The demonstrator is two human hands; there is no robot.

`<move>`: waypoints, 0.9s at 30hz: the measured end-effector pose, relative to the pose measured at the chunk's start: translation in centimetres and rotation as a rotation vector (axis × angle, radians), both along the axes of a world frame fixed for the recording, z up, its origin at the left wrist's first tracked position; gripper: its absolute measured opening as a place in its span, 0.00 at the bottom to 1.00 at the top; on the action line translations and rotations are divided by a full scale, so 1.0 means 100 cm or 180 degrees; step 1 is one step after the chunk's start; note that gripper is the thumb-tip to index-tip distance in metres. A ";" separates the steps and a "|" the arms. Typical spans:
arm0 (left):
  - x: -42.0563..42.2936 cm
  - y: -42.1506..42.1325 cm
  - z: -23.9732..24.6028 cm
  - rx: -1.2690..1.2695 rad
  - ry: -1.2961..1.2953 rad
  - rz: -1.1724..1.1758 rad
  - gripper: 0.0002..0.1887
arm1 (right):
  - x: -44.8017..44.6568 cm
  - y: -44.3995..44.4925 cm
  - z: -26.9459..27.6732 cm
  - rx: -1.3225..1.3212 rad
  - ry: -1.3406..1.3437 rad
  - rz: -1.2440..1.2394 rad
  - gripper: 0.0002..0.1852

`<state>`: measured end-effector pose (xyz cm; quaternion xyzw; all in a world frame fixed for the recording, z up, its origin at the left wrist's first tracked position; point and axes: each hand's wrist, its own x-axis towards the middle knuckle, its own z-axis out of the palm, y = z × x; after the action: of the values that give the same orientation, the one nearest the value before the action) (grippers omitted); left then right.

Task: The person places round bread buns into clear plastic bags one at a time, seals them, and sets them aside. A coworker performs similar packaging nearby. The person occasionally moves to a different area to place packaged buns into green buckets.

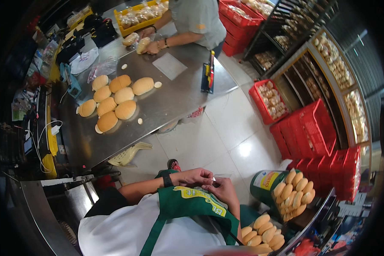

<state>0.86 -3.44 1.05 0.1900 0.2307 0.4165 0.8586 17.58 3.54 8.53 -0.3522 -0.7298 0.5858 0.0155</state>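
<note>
My left hand (196, 176), with a dark watch on its wrist, is held before the green apron (192, 206). Close beside it is my right hand (223, 191). The fingertips of both hands pinch a thin piece of clear plastic (222, 176), probably a bag; most of it is hidden or too faint to make out. To my right, long bread rolls (294, 192) are heaped in and above a green container (264, 187) with a printed label. More rolls (264, 233) lie nearer my right elbow.
Ahead, a steel table (166, 105) holds several sliced oval loaves (115, 102), a white sheet (169, 65) and a blue tool with a red-and-yellow handle (208, 76). A co-worker (195, 25) handles bread there. Red crates (304, 131) and bread racks (326, 86) stand right.
</note>
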 end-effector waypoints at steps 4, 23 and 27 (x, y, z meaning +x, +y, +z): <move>-0.045 -0.006 0.001 -0.0100 0.0095 0.0715 0.07 | -0.033 0.015 -0.019 -0.0719 0.0576 0.0240 0.11; -0.069 0.124 -0.014 0.0014 0.3028 0.2543 0.13 | -0.125 0.171 -0.056 -0.0069 0.1112 -0.0176 0.10; -0.099 0.128 0.003 -0.0429 0.4736 0.3133 0.09 | -0.140 0.219 -0.048 0.0871 0.0186 -0.0239 0.09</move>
<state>-9.02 9.38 1.39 0.2396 0.8073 0.4923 0.2203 3.55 25.45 3.77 -0.3566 -0.7884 0.4898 0.1065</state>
